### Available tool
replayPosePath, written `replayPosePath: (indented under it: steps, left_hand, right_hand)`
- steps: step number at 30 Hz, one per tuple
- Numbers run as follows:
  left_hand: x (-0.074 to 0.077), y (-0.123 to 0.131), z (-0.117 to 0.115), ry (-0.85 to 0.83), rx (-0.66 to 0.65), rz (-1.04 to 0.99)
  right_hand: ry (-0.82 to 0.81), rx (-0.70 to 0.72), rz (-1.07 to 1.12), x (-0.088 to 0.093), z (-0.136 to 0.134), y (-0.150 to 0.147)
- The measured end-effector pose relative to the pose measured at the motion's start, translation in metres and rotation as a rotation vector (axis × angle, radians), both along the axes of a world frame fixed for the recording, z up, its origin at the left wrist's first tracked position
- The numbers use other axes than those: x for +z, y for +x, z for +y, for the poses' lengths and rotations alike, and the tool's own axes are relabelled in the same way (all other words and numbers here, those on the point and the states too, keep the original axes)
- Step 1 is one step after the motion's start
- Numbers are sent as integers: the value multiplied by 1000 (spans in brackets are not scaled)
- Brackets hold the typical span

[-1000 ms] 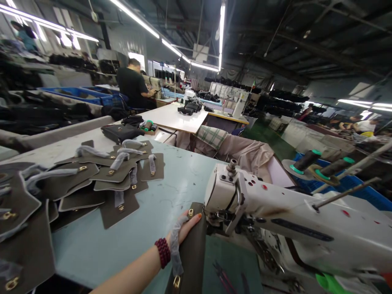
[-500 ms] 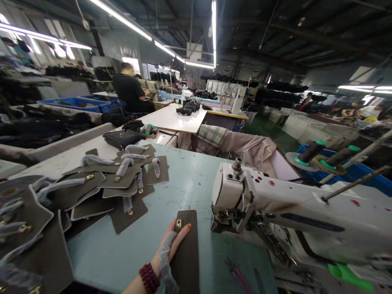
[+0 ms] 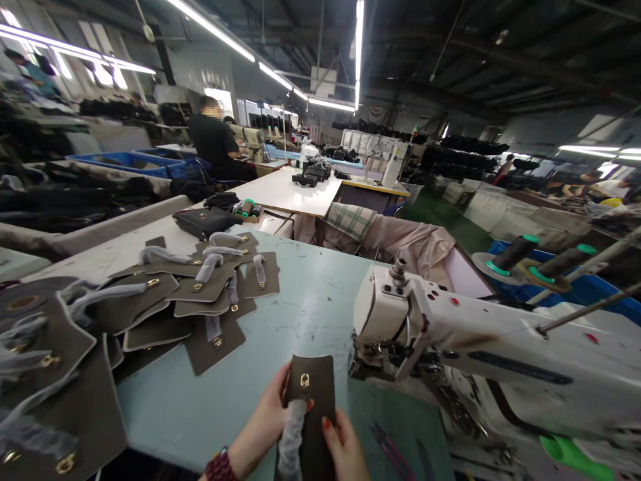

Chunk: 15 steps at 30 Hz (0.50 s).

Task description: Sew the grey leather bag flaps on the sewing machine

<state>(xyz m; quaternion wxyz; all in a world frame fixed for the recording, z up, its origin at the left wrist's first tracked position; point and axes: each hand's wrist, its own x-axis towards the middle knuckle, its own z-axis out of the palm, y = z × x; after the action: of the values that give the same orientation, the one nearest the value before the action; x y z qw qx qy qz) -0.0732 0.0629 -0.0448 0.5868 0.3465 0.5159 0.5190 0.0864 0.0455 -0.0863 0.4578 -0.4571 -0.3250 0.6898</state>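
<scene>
Both hands grip a dark grey-brown bag panel [image 3: 319,387] at the front of the table. It carries a gold buckle and a strap [image 3: 291,437] wrapped in translucent film. My left hand [image 3: 268,414] holds the panel's left edge, its thumb by the wrapped strap. On the right edge, my right hand [image 3: 345,444] rests its thumb on the panel's face, with its other fingers hidden behind. Right of the hands lie thread snips [image 3: 392,449]. A white sewing machine [image 3: 435,314] stands beyond them.
A pile of similar panels with wrapped straps [image 3: 200,287] covers the table's left side. A black bag [image 3: 205,222] lies behind it. Thread cones [image 3: 513,257] stand at the right. A fabric-lined bin [image 3: 420,240] sits past the table. A seated person [image 3: 213,140] works farther back.
My right hand has come into view and taken hold of the panel's right edge. The panel is now raised and tilted toward me, and its wrapped strap shows more fully.
</scene>
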Motion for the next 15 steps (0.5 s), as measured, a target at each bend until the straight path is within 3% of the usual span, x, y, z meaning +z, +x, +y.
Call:
replayPosePath:
  steps: [4, 9, 11, 15]
  left_hand:
    - [7, -26, -16, -56, -62, -141]
    - [4, -45, -27, -137, -35, -170]
    - [-6, -56, -25, -125, 64, -166]
    - [-25, -99, -12, -33, 476, 43]
  right_hand:
    - [-167, -28, 223, 2, 5, -12]
    - [-281, -22, 243, 4, 8, -14]
    - [-307, -50, 227, 7, 15, -16]
    - [-341, -103, 148, 20, 49, -27]
